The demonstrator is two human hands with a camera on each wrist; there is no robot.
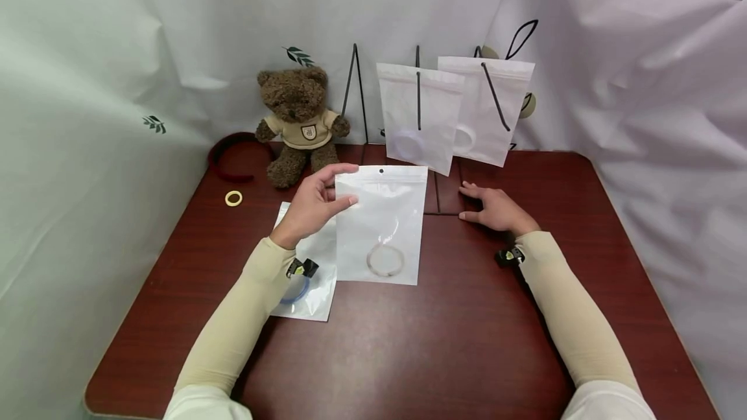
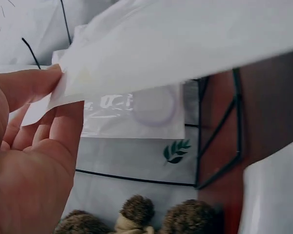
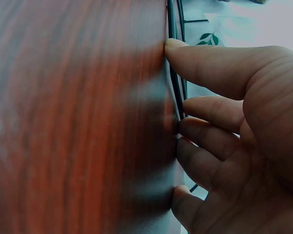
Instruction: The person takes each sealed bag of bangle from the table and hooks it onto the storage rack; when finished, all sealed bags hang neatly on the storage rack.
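White rectangular plastic pouch point(image 1: 379, 219): centre of the frame, pale ring point(image 1: 369, 259) inside.
Left hand point(image 1: 315, 204): pinches its upper left edge.
Right hand point(image 1: 495, 209): fingers spread, near black wire rack point(image 1: 418, 105), right of centre.
Brown plush bear point(image 1: 294, 99): upper left.

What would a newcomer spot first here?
Probably the brown plush teddy bear in a beige shirt, sitting back left on the reddish-brown table. Next, the glossy white rectangular pouch pinched in the left hand at centre, a pale ring inside; behind, two similar pouches hang from a black wire stand.
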